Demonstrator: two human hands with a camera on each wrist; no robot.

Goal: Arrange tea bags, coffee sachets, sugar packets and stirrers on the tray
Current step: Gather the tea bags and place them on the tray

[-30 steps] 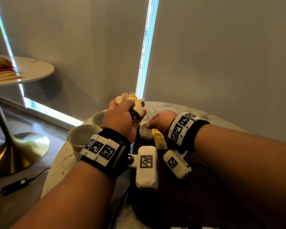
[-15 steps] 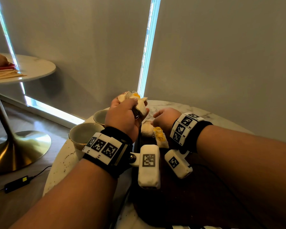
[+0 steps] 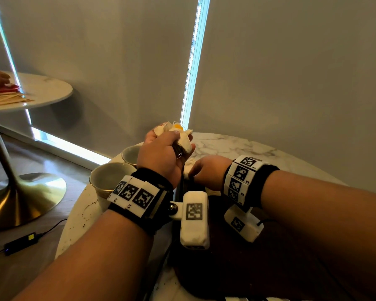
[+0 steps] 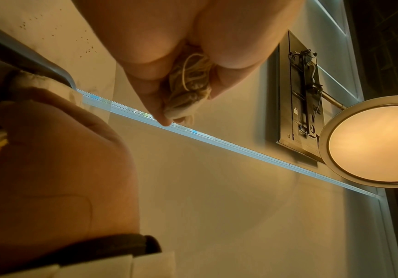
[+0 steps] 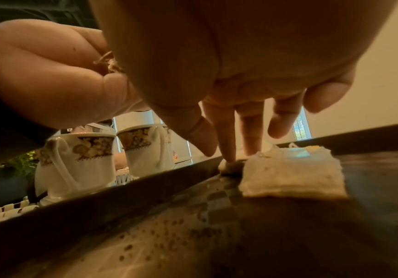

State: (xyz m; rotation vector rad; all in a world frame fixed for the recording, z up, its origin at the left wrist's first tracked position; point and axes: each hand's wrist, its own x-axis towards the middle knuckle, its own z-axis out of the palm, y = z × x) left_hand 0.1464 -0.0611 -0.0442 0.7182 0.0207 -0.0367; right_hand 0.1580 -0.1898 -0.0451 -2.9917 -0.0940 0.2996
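We've got the left hand (image 3: 161, 157) raised over the round white marble counter (image 3: 237, 146), its grip closed around a crumpled bunch of white paper tea bags (image 3: 178, 135) with a bit of yellow tag poking out the top. From the left wrist view you can see the tangled strings and bag corners squeezed between the palm and fingers (image 4: 155, 105).

The right hand (image 3: 208, 170) is down low over the dark wooden tray (image 3: 280, 268), fingers straight and pointing down. In the right wrist view the tips of the fingers (image 5: 226, 146) are touching a small tea bag (image 5: 231, 165) that lies on the tray floor close to the left rim, so that grip is open, just pressing. Right beside it, touching or nearly so, lies a flat square white tea bag (image 5: 290, 176), with more pale bags behind it that are too blurry to sort out.

Just outside the tray's left rim stand two white porcelain cups with dark floral bands (image 5: 78, 163), side by side on the counter. Further off to the left there's a second round counter on a brass pedestal (image 3: 41, 90) with a pile of wooden stirrers (image 3: 7, 98) on it.
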